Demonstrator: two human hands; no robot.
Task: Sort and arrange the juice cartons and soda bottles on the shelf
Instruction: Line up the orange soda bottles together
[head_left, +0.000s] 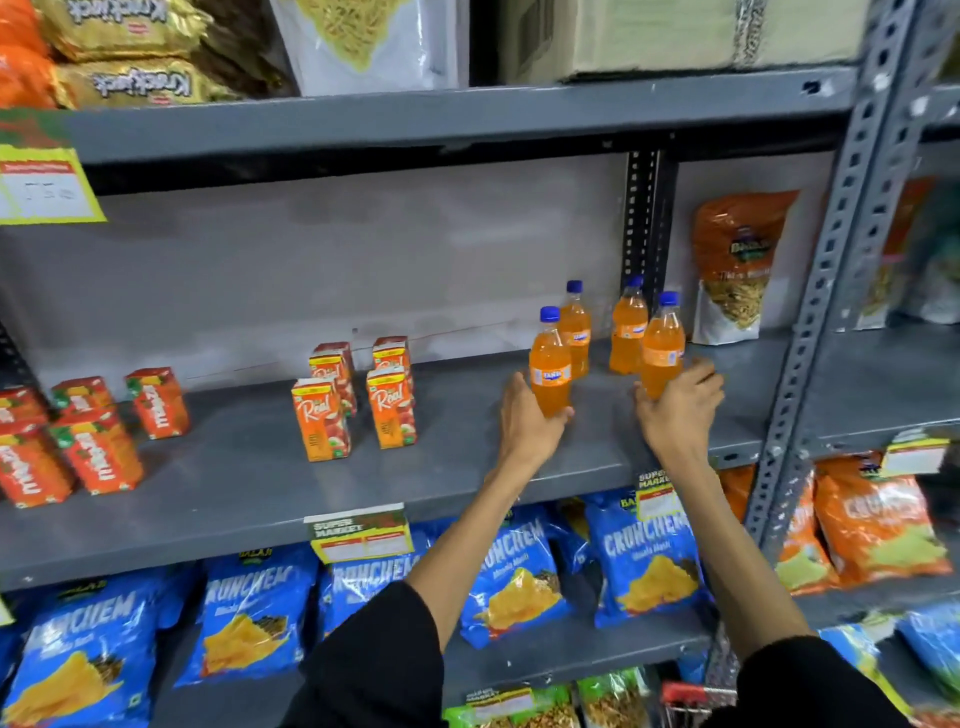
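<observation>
Grey metal shelf (249, 483), mid-frame. Juice cartons: four orange upright at centre (358, 397), red group at left edge (78, 436). Snack pouch (735, 265) stands right rear. Four orange soda bottles, centre-right. Left hand (527, 423) fingers wrapped around front-left bottle (550, 364); right hand (678, 405) fingers closed round front-right bottle (662, 345). Two rear bottles (602, 327) untouched.

Shelf (311, 467): grey painted metal, matt, scuffed. Soda bottles (550, 364), gripped at their bases: clear glossy plastic, blue caps. Juice cartons (322, 426), left of the grip: printed card, slight sheen. Crisp bags (519, 577) below: glossy film.
</observation>
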